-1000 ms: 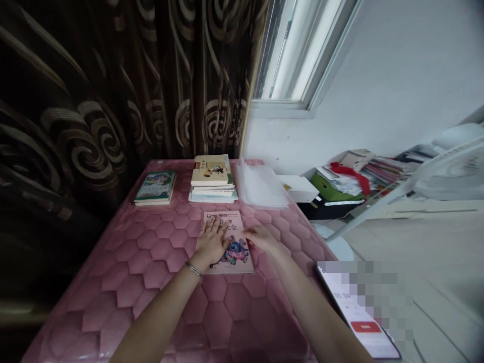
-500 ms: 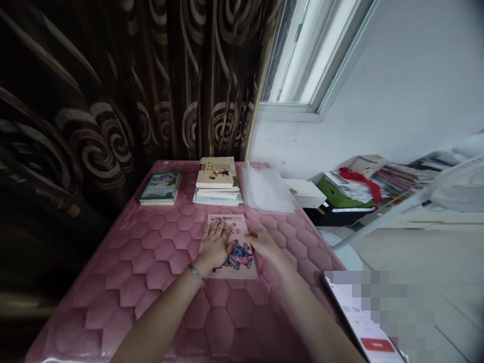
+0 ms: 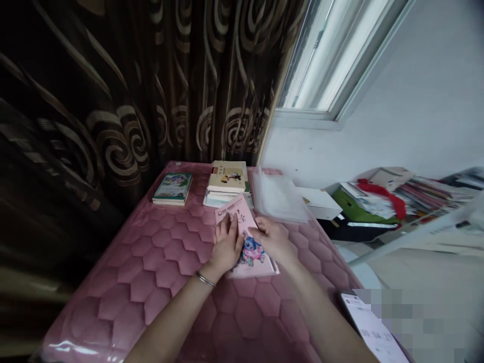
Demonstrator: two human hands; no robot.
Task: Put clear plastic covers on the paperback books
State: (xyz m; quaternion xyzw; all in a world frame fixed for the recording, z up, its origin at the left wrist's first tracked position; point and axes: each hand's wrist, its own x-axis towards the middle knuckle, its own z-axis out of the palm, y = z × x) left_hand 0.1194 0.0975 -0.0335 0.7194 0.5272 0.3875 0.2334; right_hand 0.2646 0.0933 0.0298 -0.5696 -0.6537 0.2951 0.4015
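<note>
A pink book (image 3: 246, 241) with a blue cartoon figure on its cover is tilted up off the pink quilted table (image 3: 151, 262). My left hand (image 3: 227, 244), with a bracelet at the wrist, lies on the cover's left side with fingers stretched out. My right hand (image 3: 273, 238) grips the book's right edge, fingers curled round it. Behind the book stands a stack of books (image 3: 227, 182), and to its right a pile of clear plastic sleeves (image 3: 278, 199).
A green-covered book (image 3: 173, 187) lies at the table's far left by the dark patterned curtain (image 3: 132, 91). A phone (image 3: 374, 333) sits at the table's right front. Off the table to the right are a white box (image 3: 319, 200) and piled books and papers (image 3: 381, 194).
The pink book lay flat under both hands; now its right side is lifted and it has turned and moved toward the stack. My right hand has closed on its edge.
</note>
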